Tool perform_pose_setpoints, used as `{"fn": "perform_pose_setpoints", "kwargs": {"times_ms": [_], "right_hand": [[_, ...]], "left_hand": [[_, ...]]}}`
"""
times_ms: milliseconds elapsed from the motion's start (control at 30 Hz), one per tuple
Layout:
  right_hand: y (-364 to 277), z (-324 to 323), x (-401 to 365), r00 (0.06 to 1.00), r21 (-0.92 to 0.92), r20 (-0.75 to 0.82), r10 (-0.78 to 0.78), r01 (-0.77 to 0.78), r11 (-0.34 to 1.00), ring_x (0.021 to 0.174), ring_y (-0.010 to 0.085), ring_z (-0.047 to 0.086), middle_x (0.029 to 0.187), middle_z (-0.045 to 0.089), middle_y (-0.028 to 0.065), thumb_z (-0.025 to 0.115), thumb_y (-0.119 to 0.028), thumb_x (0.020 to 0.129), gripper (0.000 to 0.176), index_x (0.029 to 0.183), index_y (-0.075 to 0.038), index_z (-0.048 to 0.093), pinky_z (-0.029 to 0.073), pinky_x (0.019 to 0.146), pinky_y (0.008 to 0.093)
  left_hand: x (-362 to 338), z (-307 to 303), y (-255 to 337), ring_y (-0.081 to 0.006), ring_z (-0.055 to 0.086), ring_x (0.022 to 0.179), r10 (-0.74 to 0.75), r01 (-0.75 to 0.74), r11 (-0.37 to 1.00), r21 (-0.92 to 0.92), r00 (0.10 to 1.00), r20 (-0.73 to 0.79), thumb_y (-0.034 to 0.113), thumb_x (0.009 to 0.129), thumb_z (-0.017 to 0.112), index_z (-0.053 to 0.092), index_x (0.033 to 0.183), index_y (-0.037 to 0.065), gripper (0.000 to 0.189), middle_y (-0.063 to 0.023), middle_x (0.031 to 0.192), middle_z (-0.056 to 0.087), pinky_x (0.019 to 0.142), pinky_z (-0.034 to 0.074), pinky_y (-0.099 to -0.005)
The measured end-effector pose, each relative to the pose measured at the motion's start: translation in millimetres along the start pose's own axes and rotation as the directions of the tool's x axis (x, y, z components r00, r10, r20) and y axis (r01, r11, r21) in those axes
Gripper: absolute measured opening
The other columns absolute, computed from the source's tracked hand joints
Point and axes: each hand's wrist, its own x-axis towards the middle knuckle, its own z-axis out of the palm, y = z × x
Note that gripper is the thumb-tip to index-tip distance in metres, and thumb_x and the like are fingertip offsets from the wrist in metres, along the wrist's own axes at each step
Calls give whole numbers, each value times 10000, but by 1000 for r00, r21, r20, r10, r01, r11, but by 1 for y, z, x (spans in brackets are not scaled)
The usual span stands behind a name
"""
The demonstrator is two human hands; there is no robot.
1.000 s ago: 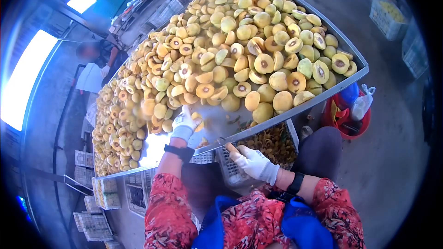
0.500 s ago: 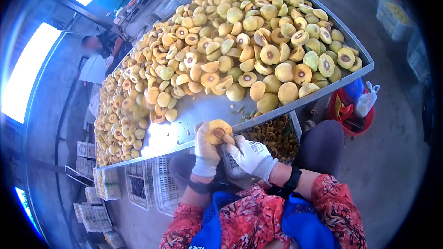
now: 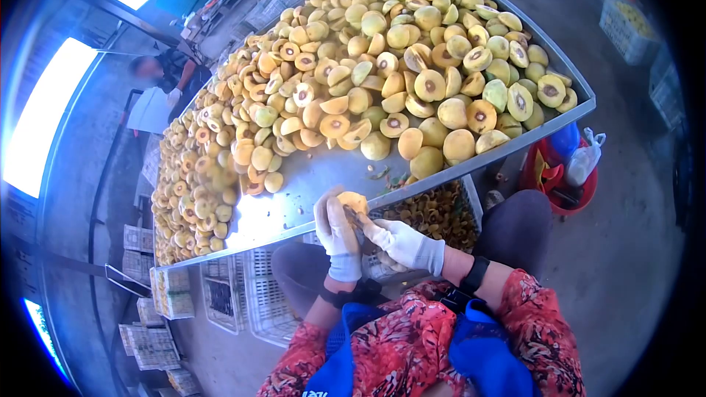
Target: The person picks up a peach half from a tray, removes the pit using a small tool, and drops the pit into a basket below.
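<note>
My left hand [image 3: 337, 234], in a white glove, is closed around a yellow peach half [image 3: 354, 201] just in front of the metal table's near edge. My right hand [image 3: 403, 242], gloved too, has its fingers pinched together against the peach half's cut side. Something brownish shows between those fingertips, too small and hidden to name. Beyond both hands, a large heap of halved yellow peaches [image 3: 346, 95] covers much of the metal table [image 3: 323, 176]. Many halves show a brown pit or pit hollow.
Below the table edge stands a crate of brown scraps [image 3: 434, 217]. A red bucket [image 3: 570, 195] with bags is at the right. White plastic crates [image 3: 268, 294] stand under the table, with more stacked crates [image 3: 151, 345] at left. Another person [image 3: 165, 77] is beyond the table's left side.
The peach half has turned from showing its cut face to a more edge-on tilt. My left hand has rotated and shifted slightly right; my right hand stays against the fruit.
</note>
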Motion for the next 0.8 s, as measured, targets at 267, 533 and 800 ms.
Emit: {"fn": "perform_pose_setpoints", "kwargs": {"times_ms": [267,533,800], "right_hand": [[-6,2,-13,857,-883,-180,-483,76,463,699,415,624,702,621,216,467,-332,972,293,911,-47,497,480,609,492],[0,4,-3,904,-306,-154,-398,339,889,461,199,535,575,541,67,438,-419,1002,412,957,-29,562,401,440,290],[-16,1,-9,931,279,333,149,-248,928,335,57,291,486,359,-44,448,-582,952,563,838,-46,581,202,323,210]], "left_hand": [[0,2,16,-228,620,880,-179,217,954,-206,966,188,407,1013,400,496,1208,12,451,-148,1055,612,798,521,-327],[-6,11,-1,-260,636,835,-77,83,988,-132,996,47,432,996,449,491,1207,11,473,-164,1051,616,715,567,-381],[-4,5,25,-290,639,923,-235,328,882,-339,929,285,408,1002,439,445,1257,20,464,-180,1077,607,766,566,-412]]}}
